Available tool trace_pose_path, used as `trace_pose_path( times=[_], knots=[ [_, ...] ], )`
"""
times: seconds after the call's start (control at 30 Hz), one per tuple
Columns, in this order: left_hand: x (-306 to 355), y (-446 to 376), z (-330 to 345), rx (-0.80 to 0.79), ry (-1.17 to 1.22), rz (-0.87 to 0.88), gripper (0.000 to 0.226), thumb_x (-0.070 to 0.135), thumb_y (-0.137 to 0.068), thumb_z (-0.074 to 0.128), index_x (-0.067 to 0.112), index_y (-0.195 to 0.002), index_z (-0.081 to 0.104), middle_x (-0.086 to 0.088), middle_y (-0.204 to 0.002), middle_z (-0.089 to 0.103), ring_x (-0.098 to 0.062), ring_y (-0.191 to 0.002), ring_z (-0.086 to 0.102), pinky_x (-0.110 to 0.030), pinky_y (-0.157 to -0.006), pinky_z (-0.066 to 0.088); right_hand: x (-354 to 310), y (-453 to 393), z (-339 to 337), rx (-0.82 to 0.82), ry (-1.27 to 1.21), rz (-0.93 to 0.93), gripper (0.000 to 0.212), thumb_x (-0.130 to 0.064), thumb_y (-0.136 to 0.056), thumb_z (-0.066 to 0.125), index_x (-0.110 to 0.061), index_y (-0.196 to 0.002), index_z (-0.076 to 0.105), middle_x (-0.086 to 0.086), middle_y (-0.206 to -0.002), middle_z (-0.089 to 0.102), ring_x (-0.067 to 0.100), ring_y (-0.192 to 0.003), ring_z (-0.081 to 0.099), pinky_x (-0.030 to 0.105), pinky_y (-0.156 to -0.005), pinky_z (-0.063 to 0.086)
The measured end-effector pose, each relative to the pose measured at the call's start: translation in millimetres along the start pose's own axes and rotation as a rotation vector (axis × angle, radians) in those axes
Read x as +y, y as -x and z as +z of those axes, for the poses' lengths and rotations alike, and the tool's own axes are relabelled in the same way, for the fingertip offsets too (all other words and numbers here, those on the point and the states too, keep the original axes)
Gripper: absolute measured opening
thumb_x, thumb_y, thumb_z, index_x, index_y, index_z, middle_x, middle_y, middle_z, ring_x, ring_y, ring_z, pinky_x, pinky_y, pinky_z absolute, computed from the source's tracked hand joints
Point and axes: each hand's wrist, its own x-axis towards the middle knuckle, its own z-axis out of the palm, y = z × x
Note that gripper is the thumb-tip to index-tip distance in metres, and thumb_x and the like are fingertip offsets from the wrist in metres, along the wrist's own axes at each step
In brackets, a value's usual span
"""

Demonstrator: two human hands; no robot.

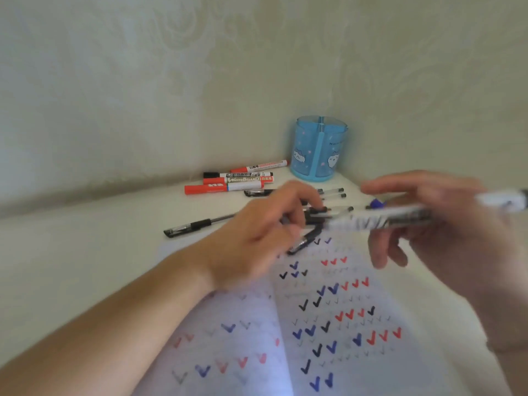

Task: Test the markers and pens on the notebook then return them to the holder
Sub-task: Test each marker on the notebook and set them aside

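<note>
A white-barrelled marker point(380, 220) is being held level above the top edge of the open notebook point(328, 324), blurred. The right hand point(428, 224) is gripping its barrel; the left hand point(265, 232) is pinching the dark cap end, fingers curled. Likely uncapping or recapping, cannot tell which. The notebook is already carrying rows of red, blue and black ticks. Beyond the notebook, loose pens point(200, 224) and four whiteboard markers point(234, 181) are lying on the table; the blue holder point(320, 150) is standing furthest back, near the wall. Nothing visible in it. Next move probably calls for pulling the cap straight along the barrel, then bringing the tip down onto a bare patch.
</note>
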Motion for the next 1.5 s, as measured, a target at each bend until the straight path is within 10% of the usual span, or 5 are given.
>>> trace_pose_path(
  times=[0.2,0.5,1.1,1.33,1.5],
  knots=[
    [-11,-1,-1,0.021,-0.268,-0.024,0.076,-0.018,-0.084,0.032,0.048,-0.121,0.020,0.005,-0.115,0.040,-0.005,-0.096,0.046,-0.016,-0.086,0.041,1,41,12,0.152,0.143,0.206,0.050,-0.054,-0.053,0.085,-0.013,-0.064,0.060,-0.003,-0.042,0.045,0.013,-0.036,0.035,0.016,-0.045,0.028],
    [-15,-3,5,-0.065,-0.229,-0.110,0.057,0.018,-0.088,0.071,0.036,-0.137,0.049,0.034,-0.104,0.060,0.017,-0.099,0.060,-0.011,-0.096,0.046,24,93,42,0.310,0.330,0.302,0.040,-0.030,-0.059,0.079,-0.010,-0.048,0.047,-0.001,-0.039,0.045,0.005,-0.037,0.032,0.013,-0.038,0.024],
    [-13,-2,5,-0.067,-0.420,-0.007,0.036,0.025,-0.086,0.072,0.031,-0.121,0.066,0.020,-0.114,0.069,0.008,-0.106,0.057,-0.006,-0.092,0.040,31,94,42,0.307,0.511,0.289,0.039,-0.039,-0.060,0.067,-0.007,-0.053,0.046,0.018,-0.050,0.044,0.008,-0.042,0.035,0.018,-0.040,0.025],
    [-15,-1,4,-0.035,-0.385,-0.019,0.026,0.032,-0.085,0.073,0.029,-0.110,0.068,0.024,-0.096,0.068,0.004,-0.091,0.062,-0.009,-0.080,0.046,19,78,23,0.441,0.139,0.252,0.058,-0.057,-0.046,0.087,-0.012,-0.062,0.054,0.001,-0.044,0.045,0.013,-0.040,0.031,0.016,-0.042,0.023],
    [-23,-3,2,0.180,-0.352,-0.025,0.022,0.027,-0.091,0.067,0.029,-0.113,0.066,0.025,-0.089,0.063,-0.003,-0.080,0.059,-0.018,-0.074,0.047,-3,17,-6,0.431,-0.081,0.151,0.031,-0.034,-0.079,0.058,-0.011,-0.060,0.068,0.010,-0.044,0.056,0.023,-0.037,0.046,0.021,-0.041,0.025]
  ],
)
